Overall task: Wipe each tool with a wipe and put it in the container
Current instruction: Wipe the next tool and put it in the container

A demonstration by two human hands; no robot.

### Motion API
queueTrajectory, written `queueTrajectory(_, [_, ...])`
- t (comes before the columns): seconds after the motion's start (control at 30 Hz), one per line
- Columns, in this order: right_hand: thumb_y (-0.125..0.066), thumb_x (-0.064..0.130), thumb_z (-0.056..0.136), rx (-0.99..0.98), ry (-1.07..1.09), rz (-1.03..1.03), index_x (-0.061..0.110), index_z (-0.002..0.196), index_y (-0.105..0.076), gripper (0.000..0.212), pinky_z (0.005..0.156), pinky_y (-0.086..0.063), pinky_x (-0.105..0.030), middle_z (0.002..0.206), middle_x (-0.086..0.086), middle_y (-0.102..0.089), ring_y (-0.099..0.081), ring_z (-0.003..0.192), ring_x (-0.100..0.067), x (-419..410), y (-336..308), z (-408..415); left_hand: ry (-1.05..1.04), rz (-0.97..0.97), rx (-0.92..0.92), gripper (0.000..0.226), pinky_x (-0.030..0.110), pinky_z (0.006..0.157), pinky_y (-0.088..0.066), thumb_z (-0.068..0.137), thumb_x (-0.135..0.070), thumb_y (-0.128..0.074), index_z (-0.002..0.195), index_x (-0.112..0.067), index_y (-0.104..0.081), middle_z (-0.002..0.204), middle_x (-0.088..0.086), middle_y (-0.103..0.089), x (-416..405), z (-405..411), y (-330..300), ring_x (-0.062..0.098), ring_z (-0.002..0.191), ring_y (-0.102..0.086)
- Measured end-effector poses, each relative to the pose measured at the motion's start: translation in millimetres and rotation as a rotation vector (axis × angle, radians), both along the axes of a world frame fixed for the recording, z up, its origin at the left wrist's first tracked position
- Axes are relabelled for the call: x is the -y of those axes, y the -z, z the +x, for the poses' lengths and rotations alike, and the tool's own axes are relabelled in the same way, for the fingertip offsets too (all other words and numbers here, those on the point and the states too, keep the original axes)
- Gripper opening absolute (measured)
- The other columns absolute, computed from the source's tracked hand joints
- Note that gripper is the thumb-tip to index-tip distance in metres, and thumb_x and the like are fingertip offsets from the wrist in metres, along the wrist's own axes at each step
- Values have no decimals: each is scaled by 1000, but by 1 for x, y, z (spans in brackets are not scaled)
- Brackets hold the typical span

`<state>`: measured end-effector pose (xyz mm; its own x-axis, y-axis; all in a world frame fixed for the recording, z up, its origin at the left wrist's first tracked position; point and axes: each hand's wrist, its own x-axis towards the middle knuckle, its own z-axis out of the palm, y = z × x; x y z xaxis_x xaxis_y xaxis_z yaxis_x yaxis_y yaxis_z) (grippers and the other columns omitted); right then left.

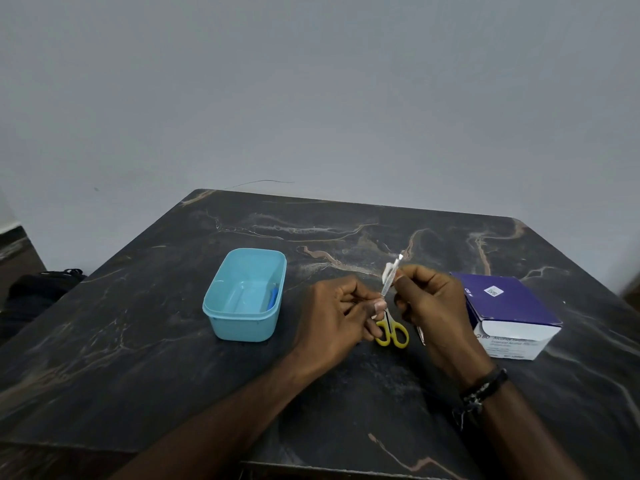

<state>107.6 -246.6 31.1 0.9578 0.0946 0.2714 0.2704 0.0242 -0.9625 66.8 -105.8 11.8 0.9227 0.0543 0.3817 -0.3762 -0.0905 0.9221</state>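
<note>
Tabletop (173, 341) dark marble | wall (311, 81) grey | hands pinch tweezers (387, 285), wipe (389, 270)

The left hand (337, 306) covers the lower end of the thin metal tool (387, 285), and the right hand (431, 306) hides most of the white wipe (388, 270). The blades of the yellow-handled scissors (393, 332) lie behind the hands. A small blue item (273, 297) inside the container (242, 327) is too small to identify. The box (512, 317) lettering is blurred, and both forearms run off the bottom edge.
</note>
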Motion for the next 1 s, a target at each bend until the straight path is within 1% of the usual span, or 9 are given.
queueTrajectory(0.07, [-62,10,91,-21,33,75,6,82,-71,13,40,-29,-18,53,-5,-47,-35,48,-12,2,-2,1,13,26,1,2,34,54,-57,87,-4,-67,86,-2,-67,70,9,-71,2,-1,1,24,57,-70])
queueTrajectory(0.17, [-62,13,91,-29,-19,27,5,81,-70,15,40,-30,-18,53,-6,-47,-36,47,-11,5,-1,2,-5,19,7,2,32,53,-57,87,-3,-67,85,-2,-67,70,10,-70,2,-1,1,24,56,-69])
queueTrajectory(0.33, [-59,14,93,-75,-162,-104,-1,79,-68,23,55,-35,-31,65,-20,-52,-44,54,-19,3,4,3,-70,-7,39,5,37,53,-58,86,3,-66,82,2,-67,67,15,-70,-4,2,0,30,55,-68])
queueTrajectory(0.43, [-59,13,93,-94,-160,-119,-1,78,-69,23,53,-34,-30,62,-17,-52,-44,52,-17,4,4,2,-69,-3,45,4,38,52,-57,86,4,-65,82,4,-66,67,15,-69,-4,2,1,34,56,-68])
queueTrajectory(0.57, [-60,7,91,-67,-94,-78,3,75,-69,19,45,-36,-20,54,-4,-54,-43,49,-13,3,3,1,-63,-15,42,4,37,53,-57,87,2,-66,82,1,-67,66,8,-69,-2,2,2,32,56,-68])
queueTrajectory(0.7, [-61,11,90,-58,-11,38,6,80,-71,15,42,-33,-19,55,-7,-50,-39,48,-12,1,-1,0,-36,-8,24,5,36,53,-56,86,0,-67,82,-3,-68,66,6,-69,0,1,2,28,55,-68])
queueTrajectory(0.77, [-60,11,90,-56,-1,47,6,81,-71,15,41,-32,-18,56,-10,-48,-38,49,-13,3,-2,1,-32,2,20,6,34,52,-56,86,0,-67,81,-4,-68,65,4,-68,1,2,4,24,54,-68])
queueTrajectory(0.9, [-58,12,92,-95,-105,-46,4,77,-69,20,47,-33,-23,64,-17,-50,-41,53,-17,4,0,0,-58,-4,36,11,33,51,-56,86,3,-66,78,-6,-67,63,5,-68,-1,4,4,27,54,-67])
queueTrajectory(1.0, [-60,15,92,-123,-158,-100,10,70,-70,25,53,-33,-29,65,-19,-52,-43,55,-21,3,1,-1,-78,-21,48,6,34,51,-57,86,6,-65,81,3,-67,66,15,-69,-4,5,3,30,54,-67])
